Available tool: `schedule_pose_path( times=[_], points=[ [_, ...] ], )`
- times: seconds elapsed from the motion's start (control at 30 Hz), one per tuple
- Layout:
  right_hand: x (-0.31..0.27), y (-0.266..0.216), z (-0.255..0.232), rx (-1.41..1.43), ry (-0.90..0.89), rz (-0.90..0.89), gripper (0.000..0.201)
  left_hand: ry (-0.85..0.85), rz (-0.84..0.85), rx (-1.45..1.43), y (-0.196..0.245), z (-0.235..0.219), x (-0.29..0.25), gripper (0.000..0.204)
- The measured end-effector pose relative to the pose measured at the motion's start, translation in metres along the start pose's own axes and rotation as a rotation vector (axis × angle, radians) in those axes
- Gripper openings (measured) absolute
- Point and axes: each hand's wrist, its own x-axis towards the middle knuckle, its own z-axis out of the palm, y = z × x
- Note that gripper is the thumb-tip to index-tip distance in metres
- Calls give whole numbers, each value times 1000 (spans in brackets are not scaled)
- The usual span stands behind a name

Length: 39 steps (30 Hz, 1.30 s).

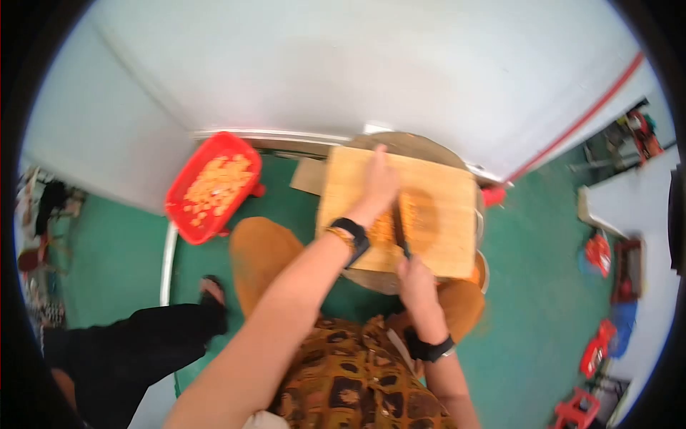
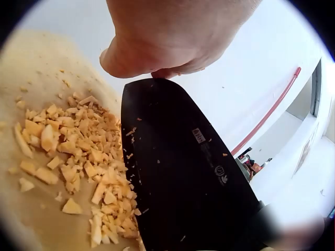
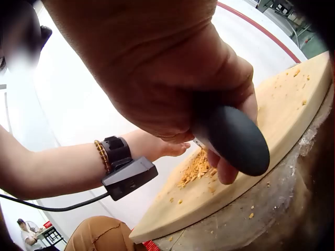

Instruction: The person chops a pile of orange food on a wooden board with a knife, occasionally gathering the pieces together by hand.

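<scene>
My right hand point(image 1: 418, 286) grips the black handle point(image 3: 235, 141) of a wide kitchen knife, its black blade point(image 2: 178, 162) standing on the wooden cutting board point(image 1: 450, 236). Along one face of the blade lies a heap of finely chopped yellow-orange pieces point(image 2: 78, 141). At the blade's far end is my left hand point(image 1: 379, 186), held over the board with fingers reaching forward; in the left wrist view its fingertips are right at the knife's tip, partly hidden behind it. A damp darker patch point(image 1: 426, 214) marks the board on the blade's right.
The board lies on a round, worn stand point(image 1: 429, 146) against a white wall point(image 1: 357, 71). To the left stands a red basin point(image 1: 175, 207) with larger orange pieces. A bowl point(image 1: 482, 272) shows beside the board's right edge. Another person's leg point(image 1: 143, 343) is at lower left.
</scene>
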Motion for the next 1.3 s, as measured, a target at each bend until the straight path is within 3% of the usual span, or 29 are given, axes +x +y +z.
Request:
schedule_pose_path(
  times=[0.07, 0.13, 0.23, 0.37, 0.57, 0.73, 0.97, 1.3],
  points=[
    [-3, -5, 0, -38, 45, -23, 28, -34, -55, -122, 6, 19, 3, 50],
    [-3, -15, -3, -79, 36, 3, 25, -11, -117, -221, 8, 11, 10, 47],
    [0, -25, -6, -44, -46, 56, 22, -67, 29, 12, 9, 8, 6, 47],
    [2, -25, -7, -102, -35, 73, 24, -32, 6, 95, 6, 11, 4, 49],
    [1, -12, -5, 2, -78, 143, 24, -99, -54, 20, 11, 18, 1, 41],
    [9, -4, -14, 39, -37, 75, 25, -59, -18, 57, 5, 24, 9, 29],
    [4, -17, -32, 34, 0, 12, 23, -7, 36, 46, 25, 9, 11, 31],
    [6, -1, -3, -22, -6, 48, 25, -40, 10, 104, 1, 18, 4, 37]
  ],
)
